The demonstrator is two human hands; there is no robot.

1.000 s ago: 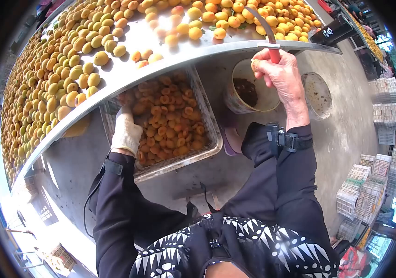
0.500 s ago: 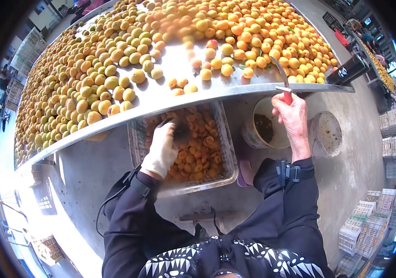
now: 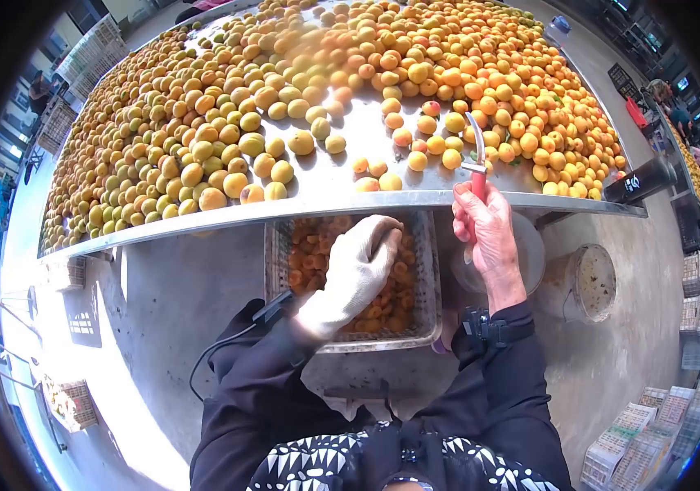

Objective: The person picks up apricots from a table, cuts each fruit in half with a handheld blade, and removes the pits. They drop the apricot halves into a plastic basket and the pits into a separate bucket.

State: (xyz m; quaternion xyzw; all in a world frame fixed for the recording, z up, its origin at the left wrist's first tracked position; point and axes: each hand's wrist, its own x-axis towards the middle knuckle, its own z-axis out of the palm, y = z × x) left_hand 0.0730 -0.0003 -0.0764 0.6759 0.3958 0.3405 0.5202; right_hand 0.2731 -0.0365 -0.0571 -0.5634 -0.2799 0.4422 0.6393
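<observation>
My left hand (image 3: 358, 266), in a white knitted glove, is over the crate (image 3: 434, 286) below the table edge. Its fingers are curled together, and whatever they hold, if anything, is hidden. In my bare right hand (image 3: 489, 237) is a small curved knife (image 3: 478, 182), gripped by its red handle with the blade pointing up over the table. Split apricot halves (image 3: 305, 258) fill the crate under my gloved hand. Whole apricots (image 3: 301, 143), yellow, orange and greenish, cover much of the metal table (image 3: 350, 147), a few lying close to its front edge.
The table's raised metal rim (image 3: 325, 204) runs between my hands and the fruit. A pale bucket (image 3: 530, 254) stands behind my right wrist, with another bucket (image 3: 595, 282) farther right. A black cylinder (image 3: 640, 180) sits at the table's right corner. Stacked crates (image 3: 620, 446) stand at lower right.
My left hand has risen from inside the crate toward the table edge and moved right. The knife stays in my right hand, its blade now more upright. The camera view has shifted.
</observation>
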